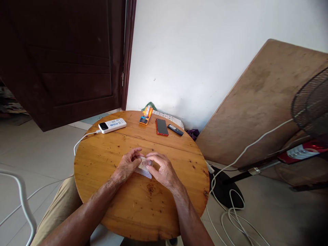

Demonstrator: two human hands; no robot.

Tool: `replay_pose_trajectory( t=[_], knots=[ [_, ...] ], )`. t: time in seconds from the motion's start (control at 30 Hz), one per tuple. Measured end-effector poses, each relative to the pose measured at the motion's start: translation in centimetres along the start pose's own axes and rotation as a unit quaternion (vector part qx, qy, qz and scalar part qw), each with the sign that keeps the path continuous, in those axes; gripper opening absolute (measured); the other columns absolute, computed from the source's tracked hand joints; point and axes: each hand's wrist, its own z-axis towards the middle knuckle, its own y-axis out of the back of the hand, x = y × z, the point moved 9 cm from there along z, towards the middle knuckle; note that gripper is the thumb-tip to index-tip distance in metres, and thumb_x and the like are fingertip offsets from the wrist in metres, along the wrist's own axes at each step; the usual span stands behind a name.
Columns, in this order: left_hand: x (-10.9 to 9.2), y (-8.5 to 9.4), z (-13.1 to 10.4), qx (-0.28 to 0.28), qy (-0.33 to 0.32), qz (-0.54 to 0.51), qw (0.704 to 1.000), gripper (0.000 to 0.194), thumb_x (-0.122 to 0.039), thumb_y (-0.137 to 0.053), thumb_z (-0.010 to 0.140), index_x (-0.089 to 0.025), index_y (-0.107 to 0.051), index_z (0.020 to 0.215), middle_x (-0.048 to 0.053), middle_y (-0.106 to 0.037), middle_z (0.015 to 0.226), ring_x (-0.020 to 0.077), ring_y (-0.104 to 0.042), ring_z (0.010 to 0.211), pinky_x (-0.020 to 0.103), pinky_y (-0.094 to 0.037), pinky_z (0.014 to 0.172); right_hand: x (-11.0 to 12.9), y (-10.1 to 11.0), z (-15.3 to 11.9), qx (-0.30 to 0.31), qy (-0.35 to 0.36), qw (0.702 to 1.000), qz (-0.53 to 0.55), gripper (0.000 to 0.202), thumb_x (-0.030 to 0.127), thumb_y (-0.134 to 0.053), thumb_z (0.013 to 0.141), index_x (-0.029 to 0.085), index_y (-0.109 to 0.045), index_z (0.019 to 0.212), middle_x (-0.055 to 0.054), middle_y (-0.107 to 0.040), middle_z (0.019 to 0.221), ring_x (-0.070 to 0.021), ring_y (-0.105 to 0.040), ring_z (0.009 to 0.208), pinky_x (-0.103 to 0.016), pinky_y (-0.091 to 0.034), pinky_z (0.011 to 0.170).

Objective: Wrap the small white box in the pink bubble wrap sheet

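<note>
At the middle of the round desk (107,191), the left hand (127,166) and right hand (164,171) pinch a small clear packet (144,169) between curled fingers. The fingers hide most of it, so its contents cannot be made out.

Bare forearms, no sleeves in view; khaki trousers (60,208) cover the left knee

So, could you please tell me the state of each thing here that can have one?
Small clear plastic packet: flat on the round wooden table, pinched by left hand and right hand.
White power bank: cable plugged in.
Red-edged phone: screen dark.
Dark brown door: open.
Black floor fan: whether running, cannot tell.
</note>
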Motion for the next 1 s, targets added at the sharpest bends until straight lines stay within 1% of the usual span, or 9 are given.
replay_pose_trajectory(
  t=[0.07, 0.13, 0.27, 0.37, 0.5, 0.6, 0.7, 0.83, 1.0],
  knots=[
    [0.0, 0.0, 0.0, 0.002, -0.005, -0.002, 1.000, 0.055, -0.035, -0.073, 0.067, -0.017, -0.057, 0.117, 0.004, -0.066, 0.096, 0.0172, -0.062, 0.086, 0.030, -0.047, 0.080, 0.2, 0.1, 0.0, -0.014, 0.011, 1.000, -0.007, 0.011, 0.018, -0.061, 0.083, 0.025, -0.068, 0.086, -0.004, -0.071, 0.106, -0.0220, -0.065, 0.101, -0.038, -0.045, 0.092],
    [0.0, 0.1, 0.0, 0.002, -0.008, 0.000, 1.000, 0.055, -0.034, -0.072, 0.067, -0.016, -0.057, 0.117, 0.005, -0.066, 0.096, 0.0173, -0.062, 0.086, 0.030, -0.047, 0.080, 0.4, 0.2, 0.1, -0.025, 0.014, 1.000, -0.010, 0.013, 0.018, -0.058, 0.086, 0.025, -0.067, 0.081, -0.005, -0.070, 0.108, -0.0219, -0.064, 0.102, -0.038, -0.045, 0.093],
    [0.1, 0.3, 0.0, 0.000, -0.006, 0.011, 1.000, 0.055, -0.033, -0.071, 0.068, -0.016, -0.057, 0.118, 0.005, -0.066, 0.099, 0.0170, -0.063, 0.086, 0.029, -0.049, 0.079, 0.3, 0.4, 0.1, -0.042, -0.001, 0.999, 0.005, 0.015, 0.017, -0.051, 0.090, 0.024, -0.063, 0.084, -0.007, -0.069, 0.109, -0.0214, -0.063, 0.106, -0.036, -0.046, 0.093],
    [0.0, 0.2, 0.0, -0.001, -0.010, 0.035, 0.999, 0.058, -0.034, -0.072, 0.067, -0.014, -0.057, 0.120, 0.008, -0.066, 0.105, 0.0191, -0.064, 0.091, 0.032, -0.051, 0.082, 0.0, 0.7, 0.1, -0.062, -0.016, 0.997, 0.031, 0.014, 0.020, -0.050, 0.091, 0.023, -0.062, 0.084, -0.007, -0.069, 0.104, -0.0205, -0.064, 0.103, -0.034, -0.047, 0.092],
    [0.1, 0.0, 0.0, -0.005, -0.011, 0.084, 0.996, 0.065, -0.035, -0.072, 0.066, -0.012, -0.055, 0.125, 0.012, -0.064, 0.116, 0.0224, -0.065, 0.097, 0.036, -0.052, 0.089, -0.6, 0.8, 0.2, -0.079, -0.034, 0.994, 0.074, 0.013, 0.022, -0.050, 0.091, 0.023, -0.061, 0.084, -0.005, -0.071, 0.097, -0.0188, -0.066, 0.092, -0.029, -0.050, 0.084],
    [0.2, -0.3, -0.2, -0.004, -0.013, 0.136, 0.991, 0.067, -0.035, -0.070, 0.069, -0.012, -0.052, 0.129, 0.013, -0.064, 0.117, 0.0238, -0.064, 0.099, 0.039, -0.051, 0.092, -1.2, 0.7, 0.1, -0.086, -0.055, 0.990, 0.098, 0.013, 0.023, -0.050, 0.091, 0.023, -0.062, 0.085, -0.004, -0.072, 0.094, -0.0178, -0.066, 0.086, -0.027, -0.051, 0.079],
    [0.2, -0.4, -0.5, -0.010, -0.021, 0.208, 0.978, 0.067, -0.037, -0.069, 0.072, -0.013, -0.052, 0.133, 0.012, -0.066, 0.114, 0.0258, -0.063, 0.103, 0.041, -0.050, 0.094, -2.0, 0.6, 0.0, -0.091, -0.078, 0.986, 0.116, 0.014, 0.027, -0.051, 0.091, 0.022, -0.062, 0.084, -0.003, -0.073, 0.091, -0.0181, -0.067, 0.083, -0.027, -0.050, 0.074],
    [-0.5, -0.5, -1.1, -0.030, -0.059, 0.288, 0.955, 0.066, -0.039, -0.068, 0.075, -0.015, -0.052, 0.135, 0.012, -0.065, 0.115, 0.0274, -0.061, 0.108, 0.042, -0.049, 0.095, -2.8, 0.6, -0.2, -0.101, -0.102, 0.981, 0.131, 0.017, 0.032, -0.052, 0.091, 0.021, -0.064, 0.088, -0.004, -0.073, 0.091, -0.0188, -0.067, 0.082, -0.028, -0.050, 0.073],
    [-0.7, -1.3, -1.6, 0.010, -0.063, 0.306, 0.950, 0.073, -0.036, -0.069, 0.075, -0.017, -0.045, 0.141, 0.010, -0.067, 0.111, 0.0251, -0.063, 0.102, 0.039, -0.050, 0.093, -2.6, 1.5, -0.2, -0.130, -0.104, 0.972, 0.168, 0.016, 0.033, -0.054, 0.090, 0.021, -0.064, 0.087, -0.005, -0.073, 0.095, -0.0178, -0.065, 0.080, -0.029, -0.049, 0.075]
  ],
)
